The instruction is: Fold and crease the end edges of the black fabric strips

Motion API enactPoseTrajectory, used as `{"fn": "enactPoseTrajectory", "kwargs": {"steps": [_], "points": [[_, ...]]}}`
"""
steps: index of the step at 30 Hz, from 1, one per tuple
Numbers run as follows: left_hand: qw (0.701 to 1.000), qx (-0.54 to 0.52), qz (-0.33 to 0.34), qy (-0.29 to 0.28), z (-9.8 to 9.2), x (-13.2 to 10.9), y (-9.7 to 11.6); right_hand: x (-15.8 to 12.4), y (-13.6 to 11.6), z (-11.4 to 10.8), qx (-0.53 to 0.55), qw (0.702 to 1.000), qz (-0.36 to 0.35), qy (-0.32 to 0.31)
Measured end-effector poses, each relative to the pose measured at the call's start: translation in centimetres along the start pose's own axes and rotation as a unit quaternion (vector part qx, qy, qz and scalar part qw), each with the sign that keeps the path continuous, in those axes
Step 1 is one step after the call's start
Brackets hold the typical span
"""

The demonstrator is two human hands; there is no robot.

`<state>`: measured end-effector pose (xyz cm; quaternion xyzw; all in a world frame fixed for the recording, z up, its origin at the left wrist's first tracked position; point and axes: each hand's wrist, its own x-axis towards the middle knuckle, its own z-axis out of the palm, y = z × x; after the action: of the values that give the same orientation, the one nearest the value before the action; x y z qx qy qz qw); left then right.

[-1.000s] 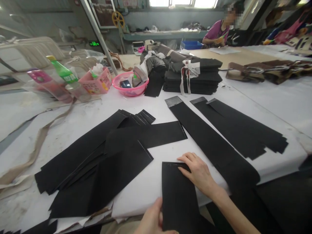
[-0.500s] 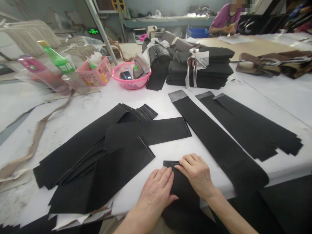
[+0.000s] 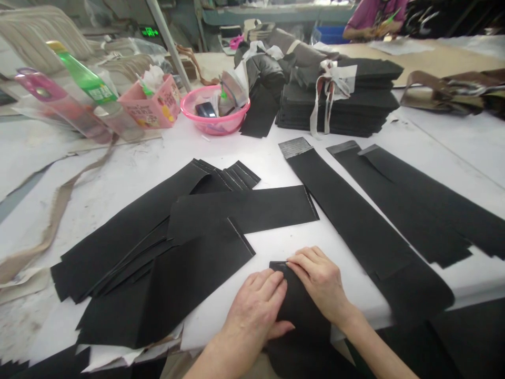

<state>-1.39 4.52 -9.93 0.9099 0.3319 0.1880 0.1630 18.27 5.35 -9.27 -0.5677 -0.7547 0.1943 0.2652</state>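
A black leather-like strip [image 3: 302, 310] lies in front of me, hanging over the table's near edge, with its far end folded into a narrow hem. Flat on the strip's left side rests my left hand [image 3: 256, 302], fingers together near the fold and thumb spread away. My right hand [image 3: 317, 279] pinches the folded end, its thumb and fingertips close together at the edge. To the left, a fanned pile of black strips [image 3: 134, 226] shows folded ends. On the right lie a long black strip [image 3: 347, 210] with a greyish end and further overlapping strips [image 3: 418, 205].
Tied black bundles [image 3: 335, 108] stand at the back, beside a pink basin [image 3: 215, 123] of small items. A pink box [image 3: 152, 102], a green bottle [image 3: 84, 76] and a metal pole [image 3: 169, 42] are at the back left. A co-worker in a purple top [image 3: 361, 18] sits across the table.
The view has shifted, so the table things appear slightly displaced. My right hand has slid slightly left along the fold relative to the strip; my left hand keeps pressing beside it.
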Motion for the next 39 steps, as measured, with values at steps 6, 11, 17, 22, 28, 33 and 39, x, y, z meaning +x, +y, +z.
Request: {"fn": "enactPoseTrajectory", "kwargs": {"steps": [6,11,17,22,28,33,39], "points": [[1.000,-0.017,-0.008,0.002,-0.5,0.3,0.1,0.7,0.1,-0.3,0.029,0.999,0.033,-0.016],[0.997,-0.042,-0.057,0.042,-0.3,0.4,-0.4,0.9,0.1,-0.5,0.040,0.998,0.047,-0.020],[0.993,-0.033,-0.106,0.043,-0.2,0.9,-1.3,1.0,0.3,-0.5,0.049,0.997,0.049,-0.025],[0.990,-0.006,-0.140,0.013,-0.5,2.4,-1.4,1.1,0.4,-0.5,0.048,0.997,0.049,-0.025],[0.973,-0.082,-0.216,-0.011,-1.5,3.8,-1.7,1.1,0.6,-0.5,0.037,0.998,0.043,-0.025],[0.960,-0.137,-0.243,-0.019,-2.2,4.4,-2.2,1.3,0.6,-0.5,0.033,0.998,0.043,-0.033],[0.955,-0.150,-0.256,-0.019,-2.3,4.5,-2.2,1.3,0.7,-0.5,0.017,0.998,0.045,-0.046]]}}
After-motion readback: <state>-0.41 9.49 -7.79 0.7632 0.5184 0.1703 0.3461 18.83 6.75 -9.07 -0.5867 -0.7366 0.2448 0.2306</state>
